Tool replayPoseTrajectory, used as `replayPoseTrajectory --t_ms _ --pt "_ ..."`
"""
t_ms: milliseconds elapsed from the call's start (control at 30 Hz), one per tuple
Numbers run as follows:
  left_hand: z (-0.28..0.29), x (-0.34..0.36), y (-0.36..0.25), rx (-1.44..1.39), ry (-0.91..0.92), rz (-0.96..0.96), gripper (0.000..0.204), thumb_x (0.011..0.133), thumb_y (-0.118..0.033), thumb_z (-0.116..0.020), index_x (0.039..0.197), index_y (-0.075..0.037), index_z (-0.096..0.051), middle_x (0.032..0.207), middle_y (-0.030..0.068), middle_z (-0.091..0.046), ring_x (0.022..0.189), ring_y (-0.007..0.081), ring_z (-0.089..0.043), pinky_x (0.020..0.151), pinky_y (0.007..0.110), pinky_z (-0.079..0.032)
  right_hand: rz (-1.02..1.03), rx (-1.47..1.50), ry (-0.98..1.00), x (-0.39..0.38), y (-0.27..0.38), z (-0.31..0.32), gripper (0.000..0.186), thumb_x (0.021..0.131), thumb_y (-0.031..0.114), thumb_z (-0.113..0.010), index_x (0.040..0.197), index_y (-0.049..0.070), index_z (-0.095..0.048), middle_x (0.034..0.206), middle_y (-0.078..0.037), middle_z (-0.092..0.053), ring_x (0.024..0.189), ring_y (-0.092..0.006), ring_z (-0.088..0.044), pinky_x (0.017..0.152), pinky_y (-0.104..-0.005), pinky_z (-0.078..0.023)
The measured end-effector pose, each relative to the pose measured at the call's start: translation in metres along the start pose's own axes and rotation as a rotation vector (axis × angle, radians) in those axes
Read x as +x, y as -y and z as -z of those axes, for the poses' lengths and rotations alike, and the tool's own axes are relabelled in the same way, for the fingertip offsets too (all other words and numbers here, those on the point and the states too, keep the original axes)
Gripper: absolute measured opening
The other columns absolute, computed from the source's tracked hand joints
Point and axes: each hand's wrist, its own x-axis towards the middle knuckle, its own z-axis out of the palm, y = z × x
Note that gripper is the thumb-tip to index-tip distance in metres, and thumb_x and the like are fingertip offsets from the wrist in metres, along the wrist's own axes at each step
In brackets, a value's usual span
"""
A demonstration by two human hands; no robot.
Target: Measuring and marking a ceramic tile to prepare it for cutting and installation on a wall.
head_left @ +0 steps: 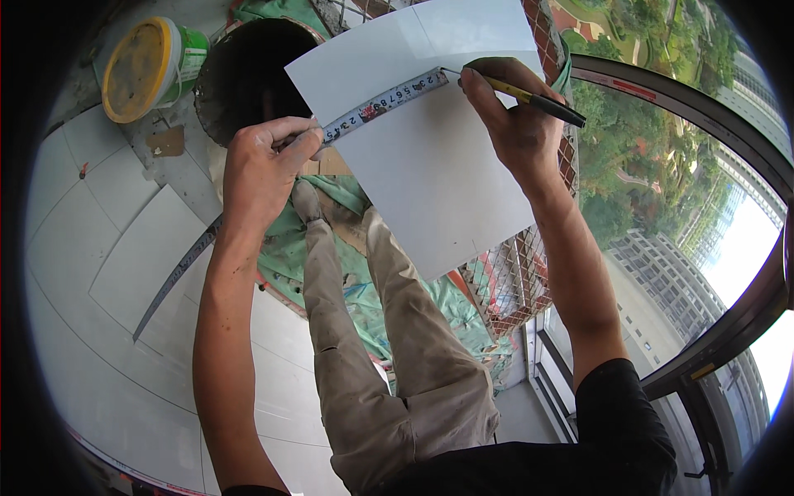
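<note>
A white tile (463, 190) lies in front of me on top of a wire-mesh stack. Across its upper part runs a metal tape measure (385, 104), slanting up to the right. My left hand (263, 165) pinches the tape's left end between thumb and fingers at the tile's left edge. My right hand (525, 124) grips a yellow and black pen (556, 108). The pen's thin tip points left and meets the tape's right end, or lies very close to it. What is inside my left palm is hidden.
Beyond my left hand stand a dark, open bucket (248, 70) and a white-and-green bucket with a yellow lid (132, 70). Wire mesh (509, 285) and green sheeting (285, 240) lie below. A long dark strip (174, 281) rests on pale floor tiles. Windows (662, 124) line the right.
</note>
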Motion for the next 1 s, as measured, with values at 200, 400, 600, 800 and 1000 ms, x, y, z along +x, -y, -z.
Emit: replayPoseTrajectory --t_ms 200,400,600,800,1000 --pt "-0.048 -0.046 0.017 -0.111 -0.027 0.067 0.023 0.100 -0.016 -0.080 0.111 0.005 -0.083 0.072 -0.0027 -0.068 0.063 0.0026 -0.049 0.055 0.026 -0.040 -0.120 -0.013 0.036 -0.048 0.004 0.023 0.015 0.100 0.013 -0.083 0.105 0.000 -0.079 0.093 -0.011 -0.082 0.083 -0.0176 -0.078 0.076 -0.0309 -0.060" --pt "-0.089 -0.091 0.038 -0.122 -0.009 0.094 0.022 0.099 -0.013 -0.080 0.109 0.007 -0.080 0.072 0.0036 -0.070 0.064 0.0071 -0.057 0.059 0.028 -0.047 -0.154 -0.080 0.101 -0.101 -0.007 0.043 0.012 0.099 0.008 -0.082 0.106 0.000 -0.078 0.094 -0.012 -0.081 0.083 -0.0194 -0.079 0.076 -0.0306 -0.061" --pt "-0.122 -0.125 0.049 -0.111 0.031 0.110 0.020 0.099 -0.012 -0.081 0.107 0.006 -0.080 0.083 0.0118 -0.077 0.069 0.0126 -0.065 0.065 0.033 -0.053 -0.243 -0.095 0.154 -0.142 -0.011 0.063 0.009 0.099 0.005 -0.081 0.105 0.000 -0.077 0.093 -0.011 -0.080 0.080 -0.0171 -0.077 0.073 -0.0310 -0.060" --pt "-0.160 -0.159 0.065 -0.146 0.040 0.080 0.017 0.099 -0.011 -0.081 0.105 0.005 -0.079 0.079 0.0131 -0.073 0.065 0.0181 -0.064 0.064 0.035 -0.052 -0.333 -0.183 0.182 -0.181 -0.014 0.079 0.009 0.097 0.007 -0.082 0.103 0.002 -0.078 0.091 -0.010 -0.079 0.076 -0.0194 -0.076 0.071 -0.0318 -0.059" --pt "-0.198 -0.184 0.074 -0.158 0.001 0.019 0.014 0.099 -0.009 -0.081 0.104 0.004 -0.079 0.080 0.0118 -0.071 0.065 0.0192 -0.063 0.062 0.033 -0.050 -0.406 -0.213 0.167 -0.218 -0.024 0.093 0.009 0.097 0.007 -0.082 0.103 0.002 -0.078 0.091 -0.011 -0.079 0.079 -0.0187 -0.076 0.073 -0.0329 -0.059"
